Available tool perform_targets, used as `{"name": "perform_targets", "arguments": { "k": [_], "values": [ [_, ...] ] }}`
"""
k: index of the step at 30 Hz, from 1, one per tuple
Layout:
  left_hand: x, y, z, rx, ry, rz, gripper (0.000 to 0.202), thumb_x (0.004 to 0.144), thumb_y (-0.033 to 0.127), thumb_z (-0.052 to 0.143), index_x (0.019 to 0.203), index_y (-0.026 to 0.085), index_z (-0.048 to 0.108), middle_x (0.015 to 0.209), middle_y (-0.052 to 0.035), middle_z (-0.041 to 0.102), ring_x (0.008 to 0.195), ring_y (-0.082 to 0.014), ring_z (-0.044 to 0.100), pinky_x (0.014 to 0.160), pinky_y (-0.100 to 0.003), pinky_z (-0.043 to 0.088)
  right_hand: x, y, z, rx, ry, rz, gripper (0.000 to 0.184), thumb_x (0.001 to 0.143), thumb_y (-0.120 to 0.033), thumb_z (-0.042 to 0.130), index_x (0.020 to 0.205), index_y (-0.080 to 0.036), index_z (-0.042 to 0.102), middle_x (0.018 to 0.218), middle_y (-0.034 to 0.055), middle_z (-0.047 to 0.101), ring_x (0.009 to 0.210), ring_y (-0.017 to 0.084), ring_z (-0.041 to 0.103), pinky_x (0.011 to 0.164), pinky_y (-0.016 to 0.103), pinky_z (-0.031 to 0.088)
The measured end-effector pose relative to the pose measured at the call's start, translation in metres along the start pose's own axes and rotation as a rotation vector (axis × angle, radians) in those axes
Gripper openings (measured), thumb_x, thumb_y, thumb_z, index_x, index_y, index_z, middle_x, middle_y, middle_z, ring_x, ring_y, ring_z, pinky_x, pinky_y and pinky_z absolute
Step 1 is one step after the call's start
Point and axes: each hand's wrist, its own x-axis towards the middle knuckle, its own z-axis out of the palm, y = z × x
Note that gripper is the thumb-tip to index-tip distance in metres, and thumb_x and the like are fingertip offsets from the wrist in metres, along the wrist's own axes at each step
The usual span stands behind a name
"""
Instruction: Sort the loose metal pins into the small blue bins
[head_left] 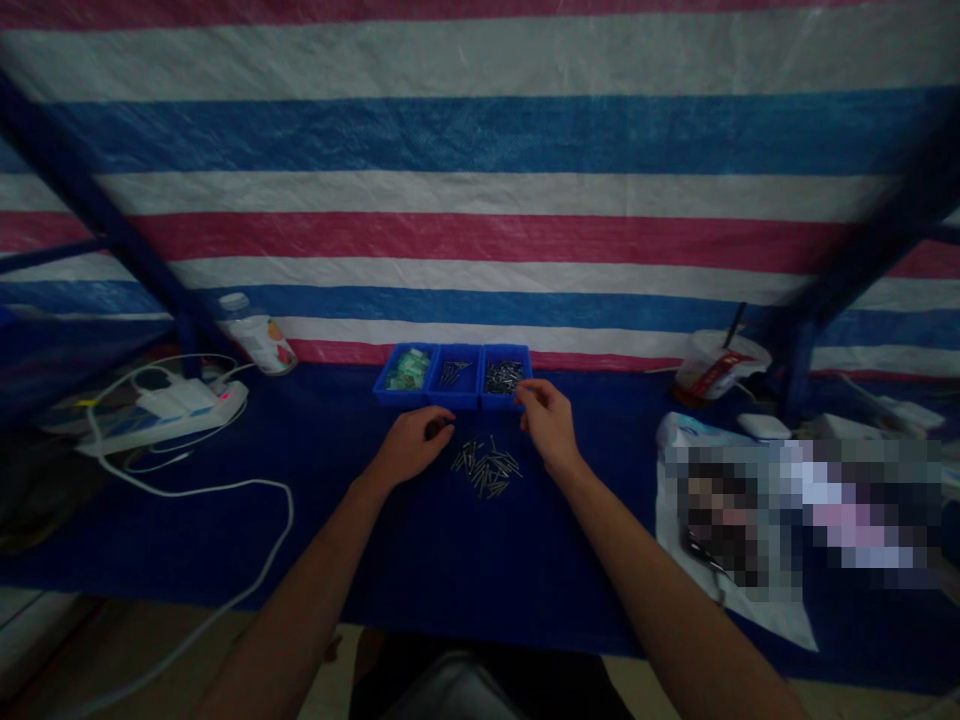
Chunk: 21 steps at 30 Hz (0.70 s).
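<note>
My left hand [415,443] rests on the blue table with its fingers curled, left of a loose pile of thin metal screws or nails [487,468]. A dark patch shows inside its grip; I cannot make out whether that is an object or shadow. My right hand [549,420] is closed in a pinch at the front right corner of the right blue bin [501,402]. Anything between those fingertips is too small to see. Many dark screws or nails [504,376] lie in that bin. The middle bin [455,401] holds several, and the left bin [401,398] has green-and-clear packets [409,369].
At left are a power strip [172,415] with white cables [289,510] and a plastic bottle [262,338]. A drink cup [709,368] with a straw and a white plastic bag [667,500] are at right. Striped sheeting [480,135] hangs behind the table.
</note>
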Motion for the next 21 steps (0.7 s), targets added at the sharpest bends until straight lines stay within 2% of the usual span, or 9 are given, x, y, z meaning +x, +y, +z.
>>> {"name": "perform_targets", "arguments": {
  "k": [2, 4, 7, 9, 13, 21],
  "values": [
    [-0.001, 0.001, 0.0, 0.056, -0.081, 0.027, 0.017, 0.085, 0.027, 0.059, 0.096, 0.02, 0.069, 0.083, -0.0021, 0.069, 0.072, -0.0164, 0.063, 0.069, -0.03, 0.048, -0.003, 0.002, 0.0, -0.2, -0.079, -0.102, 0.021, 0.082, -0.036, 0.057, 0.09, -0.019, 0.067, 0.069, -0.0008, 0.063, 0.053, 0.014, 0.055, 0.053, 0.027, 0.043],
    [-0.002, 0.004, 0.0, 0.103, -0.121, 0.056, 0.014, 0.083, 0.025, 0.06, 0.092, 0.019, 0.069, 0.085, -0.003, 0.068, 0.075, -0.0169, 0.062, 0.07, -0.03, 0.048, -0.007, 0.004, 0.001, -0.416, -0.229, -0.259, 0.018, 0.086, -0.029, 0.056, 0.092, -0.02, 0.071, 0.079, 0.0018, 0.068, 0.068, 0.016, 0.06, 0.067, 0.029, 0.047],
    [-0.003, 0.007, 0.002, 0.136, -0.128, 0.09, 0.012, 0.083, 0.023, 0.06, 0.089, 0.019, 0.07, 0.085, -0.0038, 0.066, 0.078, -0.0179, 0.061, 0.07, -0.031, 0.047, -0.016, 0.008, 0.004, -0.697, -0.479, -0.49, 0.023, 0.091, -0.019, 0.053, 0.102, -0.02, 0.074, 0.101, 0.0067, 0.068, 0.092, 0.019, 0.06, 0.087, 0.033, 0.044],
    [-0.003, 0.009, 0.004, 0.14, -0.128, 0.106, 0.011, 0.083, 0.025, 0.06, 0.086, 0.02, 0.07, 0.084, -0.0037, 0.066, 0.078, -0.0185, 0.06, 0.07, -0.031, 0.047, -0.021, 0.008, 0.007, -0.846, -0.563, -0.561, 0.027, 0.093, -0.016, 0.051, 0.106, -0.02, 0.074, 0.108, 0.0088, 0.066, 0.1, 0.021, 0.057, 0.092, 0.034, 0.042],
    [-0.003, 0.01, 0.006, 0.122, -0.13, 0.13, 0.012, 0.084, 0.026, 0.061, 0.082, 0.021, 0.071, 0.081, -0.0028, 0.066, 0.076, -0.0182, 0.06, 0.07, -0.032, 0.045, -0.025, 0.005, 0.011, -0.994, -0.578, -0.556, 0.027, 0.095, -0.018, 0.05, 0.108, -0.022, 0.074, 0.112, 0.0091, 0.063, 0.099, 0.022, 0.053, 0.087, 0.035, 0.042],
    [-0.002, 0.017, 0.01, 0.202, -0.134, 0.116, 0.014, 0.086, 0.026, 0.058, 0.081, 0.02, 0.07, 0.081, -0.0028, 0.066, 0.076, -0.0184, 0.061, 0.07, -0.031, 0.044, -0.027, 0.008, 0.016, -1.02, -0.52, -0.523, 0.021, 0.095, -0.021, 0.051, 0.1, -0.022, 0.072, 0.107, 0.0081, 0.064, 0.097, 0.023, 0.052, 0.08, 0.034, 0.042]
  ]
}}
